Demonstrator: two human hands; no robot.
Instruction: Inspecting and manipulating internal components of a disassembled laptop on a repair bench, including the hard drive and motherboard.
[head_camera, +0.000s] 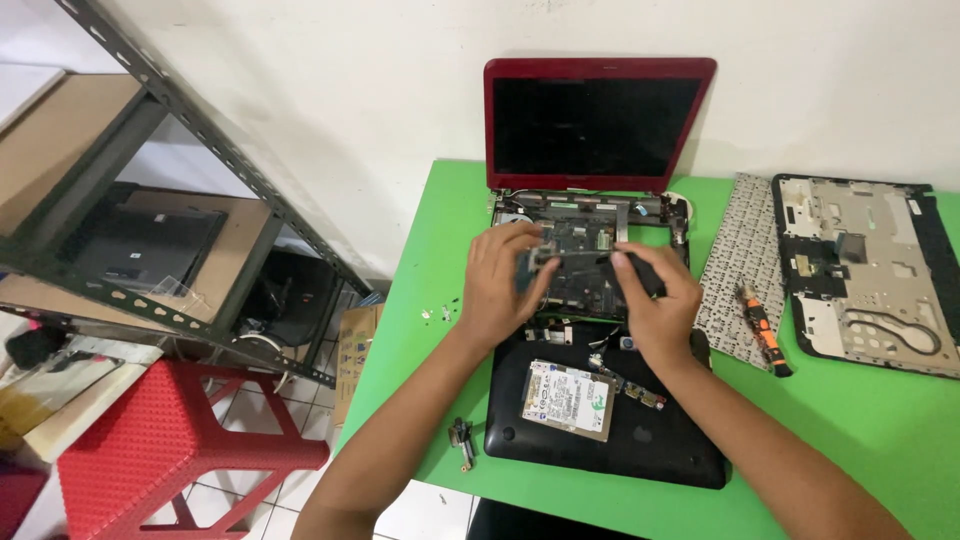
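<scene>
A red-lidded laptop (598, 120) is seen standing open on a smooth green table (870, 420), its black base shell (640, 440) stripped of its cover and its green circuit board (580, 250) exposed. Both hands are placed over that board. The left hand (500, 285) is curled, with thumb and fingertips pinched on a small dark rectangular part (545, 260) held just above the board. The right hand (655, 305) is closed loosely around a black, rounded piece (640, 272); what that piece is cannot be told, since motion blur obscures it.

One flat metal hard drive (568, 398) with a white label is lodged in the front of the base shell. One detached keyboard (745, 255), turned face down, is lain to the right, with one orange-and-black screwdriver (765, 330) on its edge. One silvery palm-rest cover (870, 270), also inverted, is set beyond it. A few tiny screws (435, 313) are scattered near the left forearm, and one metal hinge (462, 440) is left by the table's front edge. One red plastic stool (170, 440) with a dimpled top is stood below.
</scene>
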